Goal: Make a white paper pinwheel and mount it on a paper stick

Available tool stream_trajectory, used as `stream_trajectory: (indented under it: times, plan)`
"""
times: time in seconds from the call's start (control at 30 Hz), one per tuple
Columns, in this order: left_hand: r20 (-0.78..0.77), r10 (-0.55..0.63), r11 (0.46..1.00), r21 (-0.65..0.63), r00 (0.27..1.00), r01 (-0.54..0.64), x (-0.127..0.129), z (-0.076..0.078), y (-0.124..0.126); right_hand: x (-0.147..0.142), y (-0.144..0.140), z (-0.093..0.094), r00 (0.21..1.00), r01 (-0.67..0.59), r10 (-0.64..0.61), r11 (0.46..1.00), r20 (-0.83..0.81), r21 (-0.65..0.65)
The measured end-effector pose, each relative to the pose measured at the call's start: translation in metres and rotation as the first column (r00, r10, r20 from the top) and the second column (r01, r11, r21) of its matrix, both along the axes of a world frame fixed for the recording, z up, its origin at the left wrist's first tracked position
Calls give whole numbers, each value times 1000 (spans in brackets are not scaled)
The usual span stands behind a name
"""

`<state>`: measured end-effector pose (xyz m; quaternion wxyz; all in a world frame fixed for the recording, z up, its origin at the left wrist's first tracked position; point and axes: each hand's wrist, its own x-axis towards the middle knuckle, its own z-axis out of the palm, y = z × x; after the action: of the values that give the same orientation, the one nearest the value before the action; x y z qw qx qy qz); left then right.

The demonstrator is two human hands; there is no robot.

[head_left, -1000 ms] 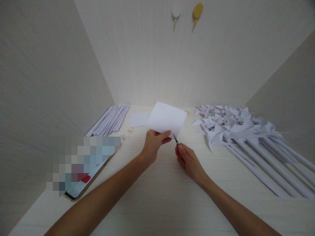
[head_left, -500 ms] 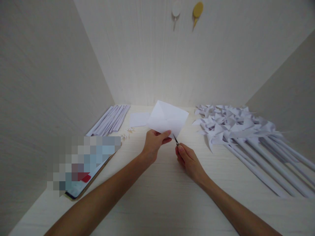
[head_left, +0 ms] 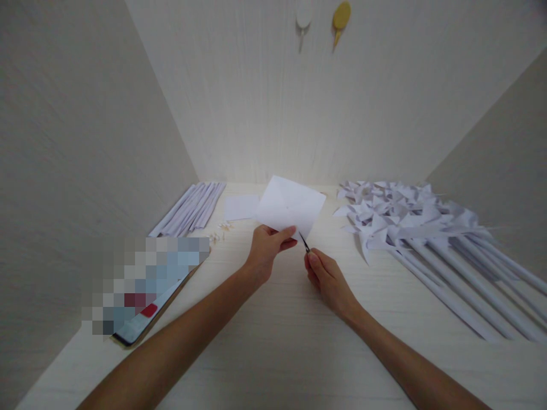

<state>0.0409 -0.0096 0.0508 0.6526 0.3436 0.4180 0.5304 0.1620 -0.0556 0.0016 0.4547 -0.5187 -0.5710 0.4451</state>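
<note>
My left hand (head_left: pixel 265 249) pinches the near edge of a white square paper sheet (head_left: pixel 290 206) and holds it up above the table. Faint diagonal creases cross the sheet. My right hand (head_left: pixel 325 277) grips small dark scissors (head_left: pixel 305 242), whose tips touch the sheet's lower right corner. Both hands are close together at the middle of the pale wooden table (head_left: pixel 282 341).
A pile of finished white paper pinwheels on long paper sticks (head_left: pixel 427 233) fills the right side. Rolled paper sticks (head_left: pixel 190 208) lie at the back left, with a flat paper sheet (head_left: pixel 241 208) and small pins (head_left: pixel 220 230) beside them. A blurred tablet (head_left: pixel 143 285) lies at left.
The sheet has tilted slightly in my left hand and its creases show more. Both hands stay almost in place, the scissors still at the sheet's corner.
</note>
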Motion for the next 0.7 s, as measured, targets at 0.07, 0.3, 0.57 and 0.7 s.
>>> stream_trajectory:
  times: [0.07,0.3,0.57,0.7]
  plan:
    - [-7,-8,1000,9,1000,8,-1,0,1,0,0,0,1000,3,-3,1000,4,1]
    - [-46,37,998,45,998,-35,-4,1,5,0,0,-1,1000,-3,3,1000,-9,6]
    - [-150,60,996,71,987,-50,-7,0,8,0,0,-1,1000,-13,13,1000,-17,8]
    - [-179,84,992,107,980,-65,-7,-1,8,-1,-1,0,1000,-16,16,1000,-16,10]
